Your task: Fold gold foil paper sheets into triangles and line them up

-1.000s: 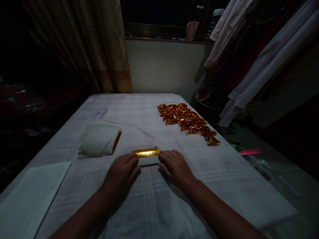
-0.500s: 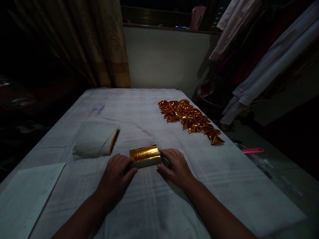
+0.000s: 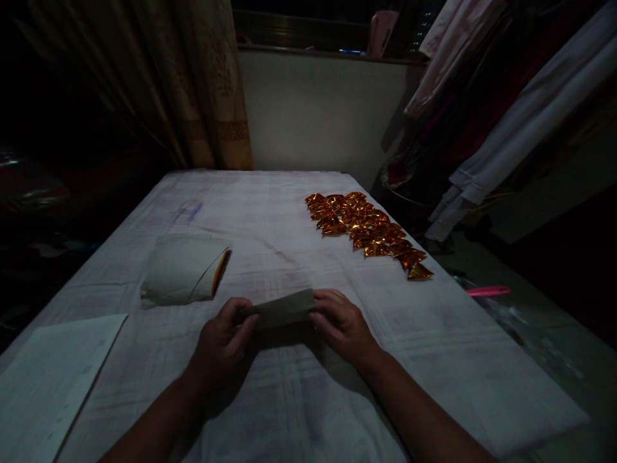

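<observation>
A folded strip of paper (image 3: 284,310) is stretched between my two hands, its dull greyish side facing me. My left hand (image 3: 225,334) pinches the strip's left end between thumb and fingers. At the right end, my right hand (image 3: 344,325) grips it the same way. The strip is lifted a little off the cloth and throws a shadow below. A greyish stack of folded paper (image 3: 180,267) with an orange-gold inner edge lies beyond my left hand. Several folded gold foil pieces (image 3: 369,228) lie in rows at the far right of the table.
A pale checked cloth (image 3: 289,399) covers the table. White sheets (image 3: 58,379) lie at its left front edge. A curtain (image 3: 212,83) hangs at the back left, clothes (image 3: 520,122) at the right. A pink handle (image 3: 488,291) shows beyond the right edge.
The strip's shiny gold face was upward before; now it is tilted out of sight and the grey side shows. Both hands have raised the strip slightly and pinch its ends.
</observation>
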Available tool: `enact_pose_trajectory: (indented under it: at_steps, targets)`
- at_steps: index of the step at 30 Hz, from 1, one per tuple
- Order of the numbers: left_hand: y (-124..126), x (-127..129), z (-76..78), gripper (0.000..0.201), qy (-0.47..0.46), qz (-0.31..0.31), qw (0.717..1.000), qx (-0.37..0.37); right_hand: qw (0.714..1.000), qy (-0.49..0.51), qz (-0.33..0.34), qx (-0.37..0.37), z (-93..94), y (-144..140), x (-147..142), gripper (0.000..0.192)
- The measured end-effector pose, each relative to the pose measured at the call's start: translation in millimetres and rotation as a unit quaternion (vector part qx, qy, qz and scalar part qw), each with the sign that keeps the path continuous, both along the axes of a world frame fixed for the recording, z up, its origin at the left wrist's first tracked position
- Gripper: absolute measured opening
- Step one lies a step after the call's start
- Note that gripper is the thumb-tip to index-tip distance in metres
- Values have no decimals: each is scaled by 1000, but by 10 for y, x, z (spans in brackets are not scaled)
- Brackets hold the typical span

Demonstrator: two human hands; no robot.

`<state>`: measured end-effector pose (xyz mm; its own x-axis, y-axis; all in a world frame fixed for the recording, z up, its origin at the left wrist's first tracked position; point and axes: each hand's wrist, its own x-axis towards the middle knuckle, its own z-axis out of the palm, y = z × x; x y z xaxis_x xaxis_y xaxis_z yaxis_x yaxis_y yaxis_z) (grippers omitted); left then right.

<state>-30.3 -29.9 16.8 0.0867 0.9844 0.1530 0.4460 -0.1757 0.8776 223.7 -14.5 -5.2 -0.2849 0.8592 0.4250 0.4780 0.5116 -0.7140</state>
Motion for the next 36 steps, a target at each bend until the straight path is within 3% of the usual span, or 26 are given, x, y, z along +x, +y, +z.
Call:
enact_pose_trajectory:
  at_steps: [3, 6, 9, 12, 15, 19, 23, 28, 36]
  targets:
    - [22, 68, -9, 28, -105, 36, 992, -67, 990, 84, -7, -115, -5, -21, -81, 26]
    - [75, 79, -84, 48, -93, 49, 989, -103, 979, 116, -43, -164, -63, -26, -144, 33]
    - [122, 29, -186, 65, 10, 52, 997, -51, 980, 72, -92, -160, -95, -19, -161, 42]
    - [115, -17, -239, 57, 115, 43, 989, 82, 980, -6, -145, -135, -85, -12, -147, 45]
    - [54, -15, -237, 38, 199, -19, 960, 196, 976, -72, -167, -121, -65, -2, -143, 51]
    - [-31, 34, -254, 39, 278, -177, 918, 221, 969, -119, -174, -130, -48, 20, -159, 52]
    - [-51, 70, -311, 50, 314, -195, 910, 189, 972, -126, -143, -137, -5, -5, -128, 53]
    - [-40, 88, -319, 42, 318, -183, 907, 208, 982, -173, -11, -79, 101, -138, -45, 66]
    - [-34, 94, -271, 38, 321, -185, 904, 215, 952, -303, -36, -11, 119, -158, -32, 30]
